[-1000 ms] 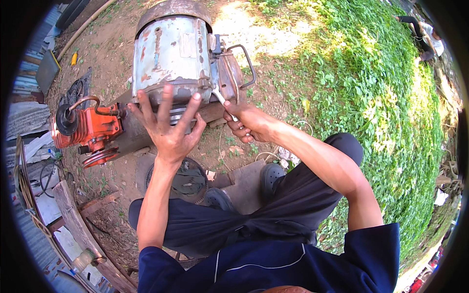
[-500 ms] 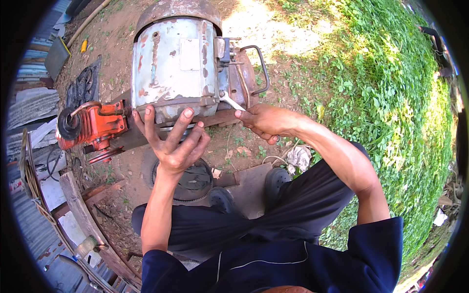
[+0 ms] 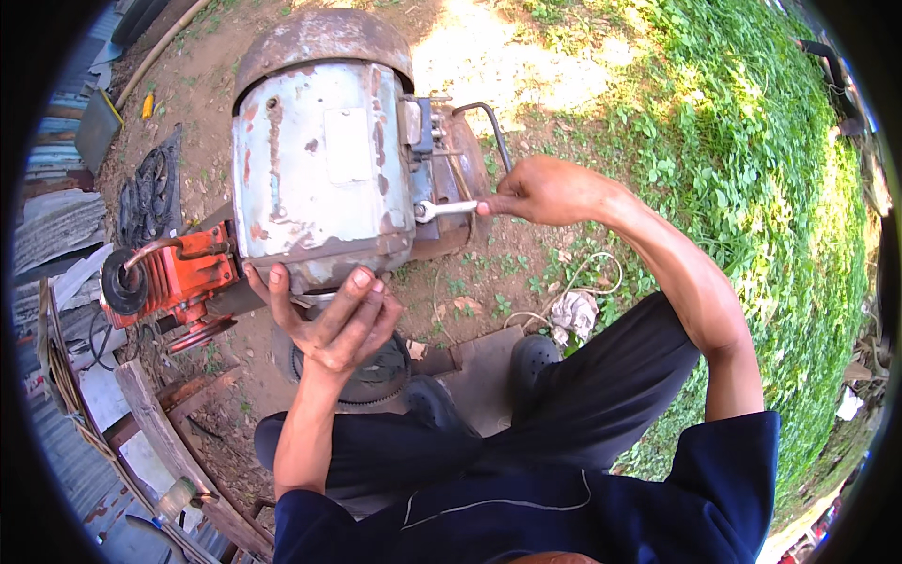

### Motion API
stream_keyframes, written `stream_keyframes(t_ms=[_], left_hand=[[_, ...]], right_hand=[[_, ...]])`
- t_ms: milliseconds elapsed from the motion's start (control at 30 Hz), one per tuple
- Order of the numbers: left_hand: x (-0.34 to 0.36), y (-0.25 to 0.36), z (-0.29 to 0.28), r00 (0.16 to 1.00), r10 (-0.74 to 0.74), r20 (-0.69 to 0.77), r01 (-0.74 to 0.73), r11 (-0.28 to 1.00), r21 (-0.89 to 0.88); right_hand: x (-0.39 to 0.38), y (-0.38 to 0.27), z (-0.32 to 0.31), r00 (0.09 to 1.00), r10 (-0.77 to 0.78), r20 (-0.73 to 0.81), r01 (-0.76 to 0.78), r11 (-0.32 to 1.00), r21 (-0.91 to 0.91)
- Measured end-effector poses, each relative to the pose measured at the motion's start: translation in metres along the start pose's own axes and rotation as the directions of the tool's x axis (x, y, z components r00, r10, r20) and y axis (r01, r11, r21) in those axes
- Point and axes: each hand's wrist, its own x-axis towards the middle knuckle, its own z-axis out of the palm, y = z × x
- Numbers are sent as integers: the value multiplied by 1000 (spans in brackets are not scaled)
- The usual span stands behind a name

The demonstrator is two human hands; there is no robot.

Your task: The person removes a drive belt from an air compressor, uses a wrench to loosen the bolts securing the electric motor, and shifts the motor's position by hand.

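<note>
A worn pale-blue electric motor point(image 3: 329, 169), patched with rust, sits on a rusty metal base with a bent black handle point(image 3: 498, 136). My right hand point(image 3: 540, 193) grips a silver open-ended wrench point(image 3: 446, 209), whose head is at the motor's lower right side. My left hand point(image 3: 334, 324) rests its spread fingertips on the motor's lower end, partly covering what lies under it. An orange compressor pump point(image 3: 183, 282) with a pulley and copper pipe stands at the motor's left.
A toothed ring point(image 3: 371, 401) lies near my shoes. Coiled cord point(image 3: 615, 273) and a crumpled rag point(image 3: 573, 315) are to the right. Corrugated sheets point(image 3: 61, 216) and planks point(image 3: 150, 404) line the left. Part of another person point(image 3: 829, 70) shows at the far right, beyond the greenery.
My right hand has moved up and right, swinging the wrench from a slant to nearly level. My left hand is lower on the motor's end, its fingertips still against it.
</note>
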Motion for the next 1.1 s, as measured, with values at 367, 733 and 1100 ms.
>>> stream_keyframes(t_ms=[367,733,1100], left_hand=[[3,-2,6,998,-18,-53,17,1000,-16],[5,1,10,991,-20,-134,13,999,-52],[10,-1,2,993,-14,-118,9,999,-40]], right_hand=[[57,36,-10,367,-618,-695,225,784,-578],[151,0,-32,373,365,-853,693,501,518],[148,-7,-29,552,429,-715,333,673,660]])
